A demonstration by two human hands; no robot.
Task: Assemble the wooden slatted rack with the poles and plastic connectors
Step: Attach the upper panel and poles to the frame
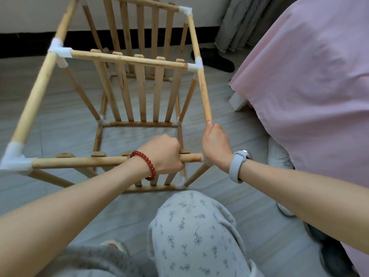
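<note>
Head view: wooden slatted rack [139, 92], part assembled, standing on grey floor [60, 120] beside a pink bedsheet [309, 76]. Left hand [162, 154], red bead bracelet [146, 162] at wrist, fingers curled round the near horizontal pole [79, 161]. Right hand [216, 146], white watch [238, 164] at wrist, fingers clamped on the right side pole [203, 90] at its near end. White plastic connector [60, 51] joins the poles at the middle-left corner; the near-right corner joint is apparently hidden behind the right hand.

Pink bedsheet [311, 80], black slipper [214, 59], curtain [245, 19]
</note>
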